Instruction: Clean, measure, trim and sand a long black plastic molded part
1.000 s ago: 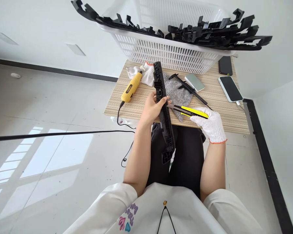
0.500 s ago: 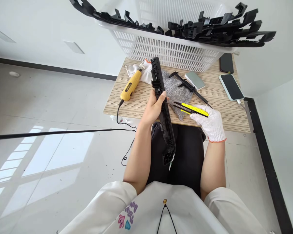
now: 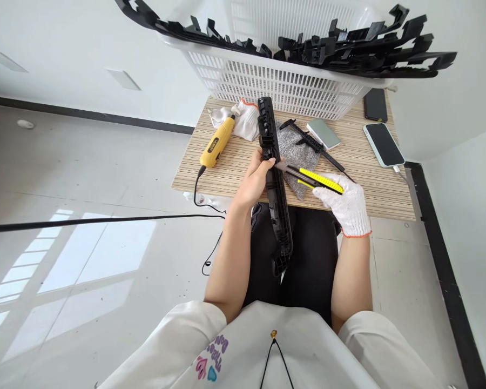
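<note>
My bare left hand (image 3: 256, 181) grips a long black plastic strip (image 3: 276, 189) near its middle. The strip runs from the table top down to my lap. My right hand (image 3: 346, 205), in a white knit glove, is closed on a yellow utility knife (image 3: 318, 180). The knife's blade tip touches the strip's right edge just beside my left thumb. A grey felt cloth (image 3: 297, 156) lies under the knife on the small wooden table (image 3: 235, 167).
A yellow rotary tool (image 3: 216, 142) with a black cord, a spare white glove (image 3: 243, 120), a black caliper (image 3: 314, 146), a grey case (image 3: 323, 134) and two phones (image 3: 383, 145) lie on the table. A white basket (image 3: 283, 86) holds several black strips.
The knife moved left until its blade reached the strip's edge. The strip's far end swung slightly right in my left hand.
</note>
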The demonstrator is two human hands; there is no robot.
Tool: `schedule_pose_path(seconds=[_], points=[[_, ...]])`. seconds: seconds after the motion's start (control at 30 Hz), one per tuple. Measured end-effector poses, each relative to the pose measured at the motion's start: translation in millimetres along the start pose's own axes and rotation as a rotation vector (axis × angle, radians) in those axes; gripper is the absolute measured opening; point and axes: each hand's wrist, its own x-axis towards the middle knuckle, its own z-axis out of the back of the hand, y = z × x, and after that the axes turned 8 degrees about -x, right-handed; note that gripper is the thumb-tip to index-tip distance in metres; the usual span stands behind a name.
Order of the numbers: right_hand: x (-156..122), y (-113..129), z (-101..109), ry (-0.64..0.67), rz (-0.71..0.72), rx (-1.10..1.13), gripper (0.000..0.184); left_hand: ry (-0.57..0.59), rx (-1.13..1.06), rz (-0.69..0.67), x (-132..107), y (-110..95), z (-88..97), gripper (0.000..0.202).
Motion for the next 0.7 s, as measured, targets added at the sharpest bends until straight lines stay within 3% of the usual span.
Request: schedule_pose_path(seconds=[0.07,0.17,0.4,0.7], points=[[0.0,0.3,0.0,0.036,0.011,0.0,0.045,0.012,-0.014,0.002,-0.3,-1.7,-2.5,0.013],[-0.6,1.5,0.6,-0.009,-0.005,0.016,0.044,0.008,-0.036,-0.036,0.3,-1.9,-4.6,0.015],[-2.2,2.5,3.2,0.046,-0.029,0.062,0.045,-0.068,0.026,-0.084,2.6,2.0,-2.8,0.028],[-1.7,0.8,2.0,0.062,-0.012,0.021,0.043,-0.074,0.006,-0.03,0.6,2.2,-1.8,0.04]])
